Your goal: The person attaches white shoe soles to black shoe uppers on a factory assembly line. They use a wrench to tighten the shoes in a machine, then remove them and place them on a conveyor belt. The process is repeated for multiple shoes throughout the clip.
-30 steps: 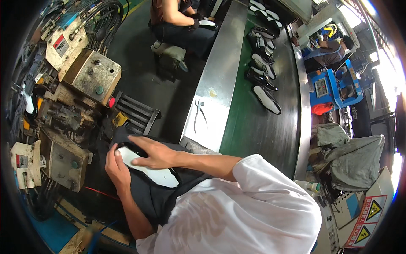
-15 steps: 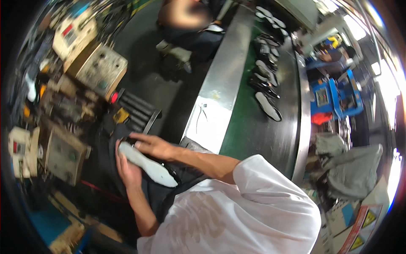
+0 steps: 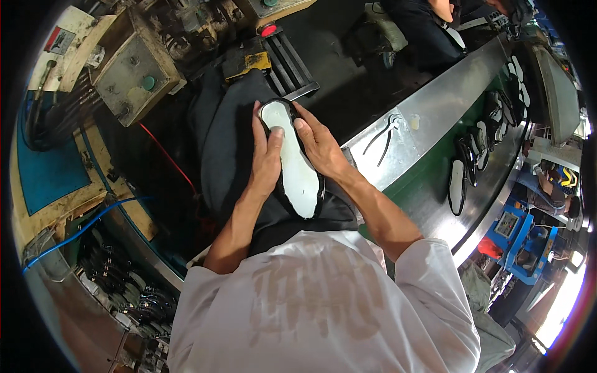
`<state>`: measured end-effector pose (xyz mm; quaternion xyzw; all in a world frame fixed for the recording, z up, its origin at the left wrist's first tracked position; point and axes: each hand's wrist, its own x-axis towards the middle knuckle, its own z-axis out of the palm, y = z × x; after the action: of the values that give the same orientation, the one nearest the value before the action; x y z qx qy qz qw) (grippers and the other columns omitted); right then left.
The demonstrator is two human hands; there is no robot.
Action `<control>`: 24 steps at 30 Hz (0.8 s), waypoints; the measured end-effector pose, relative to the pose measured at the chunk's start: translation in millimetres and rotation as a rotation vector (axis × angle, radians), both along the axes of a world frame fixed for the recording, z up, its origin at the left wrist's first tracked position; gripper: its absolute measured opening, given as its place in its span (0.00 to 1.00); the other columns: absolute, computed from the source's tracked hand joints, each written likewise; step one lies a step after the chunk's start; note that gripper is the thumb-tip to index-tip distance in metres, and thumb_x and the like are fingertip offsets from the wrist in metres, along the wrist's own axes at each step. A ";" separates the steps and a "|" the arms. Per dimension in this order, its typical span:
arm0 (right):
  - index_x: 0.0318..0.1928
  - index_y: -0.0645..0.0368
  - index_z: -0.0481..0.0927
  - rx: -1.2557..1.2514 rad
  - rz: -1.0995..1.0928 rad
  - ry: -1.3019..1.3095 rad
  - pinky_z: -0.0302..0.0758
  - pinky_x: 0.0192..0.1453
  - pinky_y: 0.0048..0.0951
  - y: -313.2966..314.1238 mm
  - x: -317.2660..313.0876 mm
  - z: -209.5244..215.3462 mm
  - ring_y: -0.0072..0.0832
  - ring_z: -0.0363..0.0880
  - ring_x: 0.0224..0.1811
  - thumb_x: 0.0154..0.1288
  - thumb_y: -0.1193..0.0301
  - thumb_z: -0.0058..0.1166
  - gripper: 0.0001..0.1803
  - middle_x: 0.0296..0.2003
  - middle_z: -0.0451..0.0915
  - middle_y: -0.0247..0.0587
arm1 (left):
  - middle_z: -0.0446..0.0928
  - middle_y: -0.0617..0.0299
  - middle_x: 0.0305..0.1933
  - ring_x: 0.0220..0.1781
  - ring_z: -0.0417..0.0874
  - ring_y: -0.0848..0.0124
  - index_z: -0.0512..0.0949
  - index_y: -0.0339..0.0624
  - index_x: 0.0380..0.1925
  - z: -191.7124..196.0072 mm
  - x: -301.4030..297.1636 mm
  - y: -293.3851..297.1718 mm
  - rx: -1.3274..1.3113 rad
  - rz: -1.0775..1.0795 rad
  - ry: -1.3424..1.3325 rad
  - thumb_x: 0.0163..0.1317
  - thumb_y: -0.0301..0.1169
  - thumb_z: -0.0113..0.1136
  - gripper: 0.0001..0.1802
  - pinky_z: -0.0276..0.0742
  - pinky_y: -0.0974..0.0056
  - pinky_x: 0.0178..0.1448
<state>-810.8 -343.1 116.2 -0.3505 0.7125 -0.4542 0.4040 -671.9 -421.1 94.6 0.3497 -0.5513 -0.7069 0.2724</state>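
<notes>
Shoe (image 3: 298, 165) at centre: white underside matt and mostly smooth, black edging glossy. Dark lap garment (image 3: 221, 127) towards 10 o'clock and white shirt (image 3: 317, 304) at 6 are matt, creased cloth. At 2 o'clock, counter (image 3: 429, 118) of smooth, reflective metal bears metal pliers (image 3: 390, 127); control box (image 3: 134, 84) at 10, rough, grimy, dull-surfaced.

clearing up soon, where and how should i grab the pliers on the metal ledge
The pliers are probably best taken by both handles together, palm over them, from the near side. The handles splay apart and point back toward the person, while the head lies farther away on the metal ledge. The right hand is nearer but is holding the shoe.
</notes>
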 end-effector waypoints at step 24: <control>0.68 0.32 0.85 0.052 0.433 0.807 0.80 0.71 0.55 58.4 34.7 65.6 0.71 0.58 0.79 0.59 0.66 0.75 0.34 0.82 0.44 0.76 | 0.88 0.45 0.45 0.47 0.91 0.47 0.88 0.34 0.48 -23.1 -3.3 -100.2 -0.710 0.123 -0.395 0.72 0.27 0.62 0.11 0.84 0.53 0.52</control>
<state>-776.2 -284.7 181.8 -0.6300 0.7343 -0.1683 0.1886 -675.2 -521.2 71.5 0.3951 -0.7806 -0.3747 0.3067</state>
